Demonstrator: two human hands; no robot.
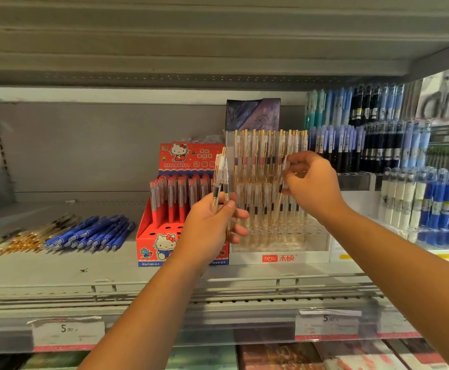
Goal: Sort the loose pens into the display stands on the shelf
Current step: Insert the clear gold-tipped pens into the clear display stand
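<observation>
Left hand (210,231): arm stretched forward and up, palm turned inward. Thumb and curled fingers (238,215) clamp a small bundle of clear pens (219,177). The pens stand upright above the fingers, with gold clips on top and dark ink cores inside transparent plastic barrels.

Right hand (312,186): arm reaches in from the right, wrist bent, knuckles up. The fingertips (289,172) are drawn together and pinch one clear pen (278,206). It slants down from the fingertips into the rows of the clear stand (279,259).

Clear stand: a stepped acrylic block with a white front strip and red logo. It sits just beyond both sets of fingers and holds ranks of matching gold-clipped pens.

Red stand (148,240): printed card with round holes, just left of the left fingers, holding red-capped pens.

Loose pens: a blue pile (92,232) with glossy barrels and a gold-tipped clear pile (24,240). Both lie flat on the grey metal shelf (58,271), well left of the left fingers.
</observation>
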